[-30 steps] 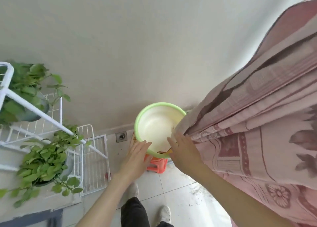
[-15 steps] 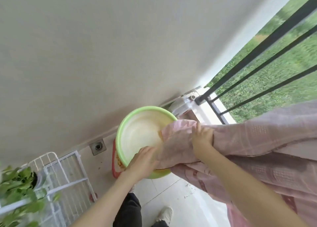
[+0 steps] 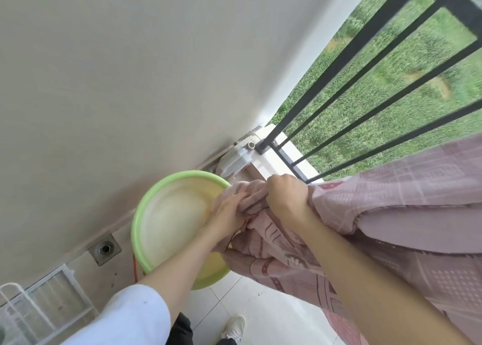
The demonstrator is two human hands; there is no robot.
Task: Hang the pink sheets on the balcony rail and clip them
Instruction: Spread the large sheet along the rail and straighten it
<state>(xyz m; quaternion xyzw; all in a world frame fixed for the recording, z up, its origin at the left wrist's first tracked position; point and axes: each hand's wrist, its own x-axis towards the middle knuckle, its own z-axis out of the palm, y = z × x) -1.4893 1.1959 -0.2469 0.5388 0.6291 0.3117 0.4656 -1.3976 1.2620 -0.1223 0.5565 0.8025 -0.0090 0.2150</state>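
A pink patterned sheet [image 3: 407, 214] drapes from the right side of the view down toward the floor, in front of the black balcony rail [image 3: 370, 65]. Its bunched end lies over the rim of a green and yellow basin [image 3: 156, 206]. My left hand [image 3: 229, 209] grips that bunched end at the basin's edge. My right hand [image 3: 287, 201] is closed on a fold of the same sheet just to the right. No clips are visible.
The basin sits on a red stool [image 3: 135, 266] against a beige wall [image 3: 130, 84]. A floor drain [image 3: 105, 249] and a white wire rack [image 3: 34, 308] lie to the left. White tiles and my shoes [image 3: 234, 329] are below. Grass shows beyond the rail.
The view swung right, bringing the rail and grass into sight. Both hands went from the basin rim to gathering the sheet's end and now hold it bunched together.
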